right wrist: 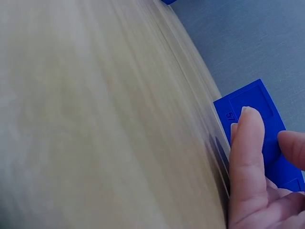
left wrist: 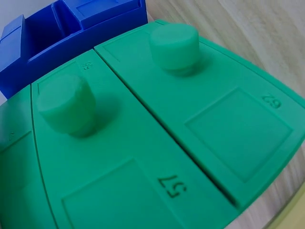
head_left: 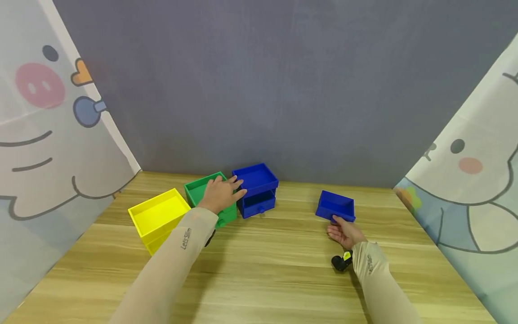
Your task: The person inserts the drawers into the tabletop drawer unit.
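Observation:
My right hand (head_left: 347, 232) is at the front of a loose blue drawer (head_left: 336, 204) on the right of the table, pinching its knob between thumb and fingers. The right wrist view shows the drawer's front (right wrist: 255, 100), marked 57; the fingers mostly hide the knob. My left hand (head_left: 220, 193) rests over the top of a green drawer cabinet (head_left: 198, 185), fingers spread toward the blue cabinet (head_left: 259, 177) beside it. An open slot shows above the blue cabinet's lower drawer (head_left: 260, 207). The left wrist view shows shut green drawers (left wrist: 157, 133) with round knobs.
A yellow cabinet (head_left: 159, 213) with a tray-like top stands at the left, close to the green one. A grey wall (head_left: 291, 90) rises behind the wooden table (head_left: 275, 270). Cartoon-printed cloths (head_left: 465, 202) hang along both sides.

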{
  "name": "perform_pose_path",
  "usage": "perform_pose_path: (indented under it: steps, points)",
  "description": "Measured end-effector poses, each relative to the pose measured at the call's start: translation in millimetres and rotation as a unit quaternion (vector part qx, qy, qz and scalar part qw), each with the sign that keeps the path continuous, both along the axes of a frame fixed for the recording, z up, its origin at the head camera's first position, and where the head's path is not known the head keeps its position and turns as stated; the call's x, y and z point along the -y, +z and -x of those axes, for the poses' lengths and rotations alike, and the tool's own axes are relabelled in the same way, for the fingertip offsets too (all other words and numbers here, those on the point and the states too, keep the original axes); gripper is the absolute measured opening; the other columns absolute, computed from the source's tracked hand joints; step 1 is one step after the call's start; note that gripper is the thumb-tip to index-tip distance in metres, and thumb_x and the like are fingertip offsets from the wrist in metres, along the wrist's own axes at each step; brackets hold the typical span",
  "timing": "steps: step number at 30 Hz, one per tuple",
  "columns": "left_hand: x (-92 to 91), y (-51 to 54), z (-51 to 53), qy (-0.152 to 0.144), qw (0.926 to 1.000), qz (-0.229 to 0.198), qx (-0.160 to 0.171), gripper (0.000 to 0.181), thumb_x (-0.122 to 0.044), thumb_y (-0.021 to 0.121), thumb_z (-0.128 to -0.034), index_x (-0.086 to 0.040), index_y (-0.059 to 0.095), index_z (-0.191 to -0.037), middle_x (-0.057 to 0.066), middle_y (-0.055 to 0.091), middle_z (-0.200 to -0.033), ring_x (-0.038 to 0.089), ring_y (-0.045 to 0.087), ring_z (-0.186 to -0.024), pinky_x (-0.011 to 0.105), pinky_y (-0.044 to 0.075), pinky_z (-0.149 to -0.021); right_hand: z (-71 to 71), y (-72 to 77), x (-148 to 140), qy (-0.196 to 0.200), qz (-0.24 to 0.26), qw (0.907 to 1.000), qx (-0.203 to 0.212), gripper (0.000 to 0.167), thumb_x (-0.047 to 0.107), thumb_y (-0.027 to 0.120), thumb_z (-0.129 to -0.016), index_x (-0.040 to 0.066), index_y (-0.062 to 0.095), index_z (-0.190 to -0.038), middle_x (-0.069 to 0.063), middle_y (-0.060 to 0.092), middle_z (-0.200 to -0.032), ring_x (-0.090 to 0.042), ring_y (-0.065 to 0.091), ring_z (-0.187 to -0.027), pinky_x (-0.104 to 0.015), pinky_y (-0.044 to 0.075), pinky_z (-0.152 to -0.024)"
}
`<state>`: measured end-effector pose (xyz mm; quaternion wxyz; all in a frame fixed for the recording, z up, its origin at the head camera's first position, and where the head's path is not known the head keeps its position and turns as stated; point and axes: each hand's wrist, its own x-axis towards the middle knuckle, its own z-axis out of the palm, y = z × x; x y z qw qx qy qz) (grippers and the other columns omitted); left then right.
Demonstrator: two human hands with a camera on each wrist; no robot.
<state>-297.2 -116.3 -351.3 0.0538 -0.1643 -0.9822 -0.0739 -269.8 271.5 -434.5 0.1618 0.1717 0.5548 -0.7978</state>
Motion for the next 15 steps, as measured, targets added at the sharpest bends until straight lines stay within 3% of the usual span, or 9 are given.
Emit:
perform_pose_path:
  steps: [7, 15]
  points:
    - [3.9, -0.7, 0.9, 0.000, 0.9999, -0.009, -0.008, 0.053, -0.048, 0.043, -0.0996, -0.019, 0.047, -0.143, 0.007, 0.041, -0.147, 0.033, 0.048, -0.100, 0.050, 0.037, -0.090, 2.8, 3.4, 3.8, 0.006, -0.021, 0.9996, -0.014, 0.025, 0.023, 0.041, -0.103, -0.001, 0.049, -0.104, -0.005, 0.067, -0.065, -0.011, 0.067, -0.057, -0.023, 0.054, -0.059]
    - [-0.4, -1.3, 0.0, -0.006, 1.0000, -0.003, 0.002, 0.053, -0.049, 0.042, -0.0996, -0.019, 0.046, -0.144, 0.007, 0.041, -0.148, 0.036, 0.048, -0.110, 0.055, 0.034, -0.097, -2.8, -1.6, 0.4, 0.020, -0.011, 0.9994, -0.027, 0.029, 0.015, 0.042, -0.102, 0.003, 0.062, -0.085, -0.005, 0.068, -0.065, -0.010, 0.067, -0.059, -0.021, 0.054, -0.061]
